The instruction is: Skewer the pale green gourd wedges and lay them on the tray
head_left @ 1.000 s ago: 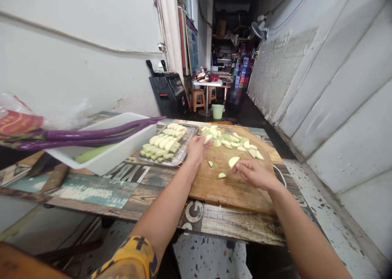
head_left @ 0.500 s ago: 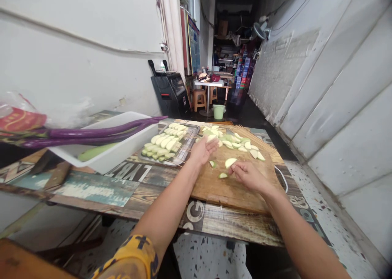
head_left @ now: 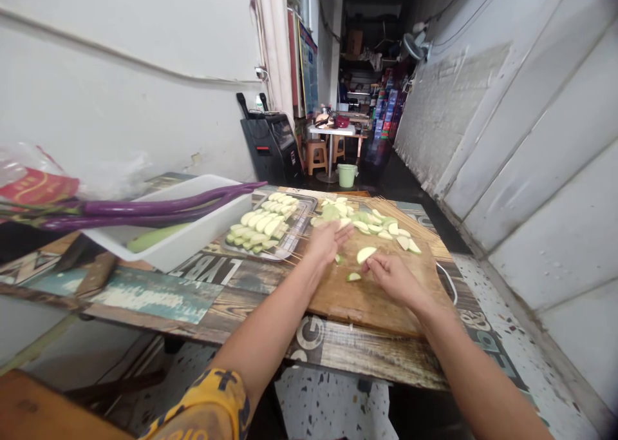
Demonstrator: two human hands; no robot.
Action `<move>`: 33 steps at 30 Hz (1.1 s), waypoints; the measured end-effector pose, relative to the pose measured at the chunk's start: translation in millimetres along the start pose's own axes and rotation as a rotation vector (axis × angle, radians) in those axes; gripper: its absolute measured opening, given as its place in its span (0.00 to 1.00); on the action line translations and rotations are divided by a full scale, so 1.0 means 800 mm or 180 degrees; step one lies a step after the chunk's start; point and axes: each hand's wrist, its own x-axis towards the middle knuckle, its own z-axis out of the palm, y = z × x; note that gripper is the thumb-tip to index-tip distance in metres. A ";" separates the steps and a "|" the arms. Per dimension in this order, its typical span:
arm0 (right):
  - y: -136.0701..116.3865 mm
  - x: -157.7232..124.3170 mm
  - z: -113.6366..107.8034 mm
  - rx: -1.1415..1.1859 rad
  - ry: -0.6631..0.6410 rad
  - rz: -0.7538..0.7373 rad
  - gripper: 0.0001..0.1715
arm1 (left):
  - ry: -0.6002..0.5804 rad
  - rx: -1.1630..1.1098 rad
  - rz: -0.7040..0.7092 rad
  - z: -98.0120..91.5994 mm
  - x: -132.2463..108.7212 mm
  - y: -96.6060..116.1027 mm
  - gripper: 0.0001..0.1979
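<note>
My right hand (head_left: 389,272) pinches a pale green-edged slice (head_left: 365,254) over the wooden cutting board (head_left: 386,305). To its left, my left hand (head_left: 327,241) reaches to the near edge of a pile of slices (head_left: 374,221); its fingers are partly spread, and a slice lies by its fingertips. Two small end pieces rest on the board between the hands, one of them a green-skinned piece (head_left: 354,277). Skewered slices (head_left: 264,222) lie in rows on a metal tray (head_left: 302,224) left of the board. Thin wooden skewers (head_left: 410,218) are spread behind the pile.
A white bin (head_left: 168,254) with long purple eggplants (head_left: 159,209) across it stands on the left of the table, near a plastic bag (head_left: 38,182). A knife (head_left: 96,274) lies before it. Beyond are a black speaker (head_left: 271,147) and a green bucket (head_left: 346,175).
My left hand has moved slightly right, its fingers now lower by the pile. The slice in my right hand stays nearly in place; the whole view has shifted a little.
</note>
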 end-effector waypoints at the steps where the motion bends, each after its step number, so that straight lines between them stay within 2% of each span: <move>1: 0.002 0.001 0.001 -0.0002 0.0043 0.0015 0.18 | -0.0052 0.0020 -0.0031 0.002 -0.003 -0.002 0.03; 6: 0.015 0.007 0.005 -0.0108 0.0176 0.0040 0.17 | -0.0161 0.0224 -0.0242 0.015 -0.019 -0.016 0.02; 11: 0.025 0.013 0.015 -0.0193 0.0569 -0.0120 0.16 | -0.0309 0.0474 -0.0318 0.026 -0.034 -0.030 0.02; 15: 0.028 0.016 0.002 -0.0222 0.0734 -0.0149 0.15 | -0.0414 0.0854 -0.0220 0.024 -0.037 -0.032 0.08; 16: 0.030 0.017 -0.007 -0.0194 0.0933 -0.0069 0.16 | -0.0406 0.1001 -0.0081 0.023 -0.036 -0.033 0.10; 18: 0.039 0.017 -0.028 -0.0076 0.1646 0.0164 0.16 | -0.0457 0.1492 0.0276 0.026 -0.033 -0.039 0.12; 21: 0.061 0.018 -0.058 0.0318 0.2825 0.0511 0.20 | -0.0903 0.2370 0.0663 0.043 -0.022 -0.057 0.14; 24: 0.083 0.021 -0.073 0.0652 0.3328 0.0705 0.23 | -0.1446 0.2790 0.0972 0.070 -0.003 -0.082 0.16; 28: 0.099 0.027 -0.074 0.0727 0.3440 0.0786 0.22 | -0.1915 0.3752 0.1299 0.099 0.029 -0.114 0.14; 30: 0.101 0.029 -0.071 0.0715 0.3390 0.0776 0.21 | -0.1951 0.4117 0.1258 0.105 0.038 -0.123 0.11; 33: 0.096 0.029 -0.068 0.0717 0.3323 0.0744 0.20 | -0.1776 0.3920 0.1170 0.103 0.038 -0.124 0.09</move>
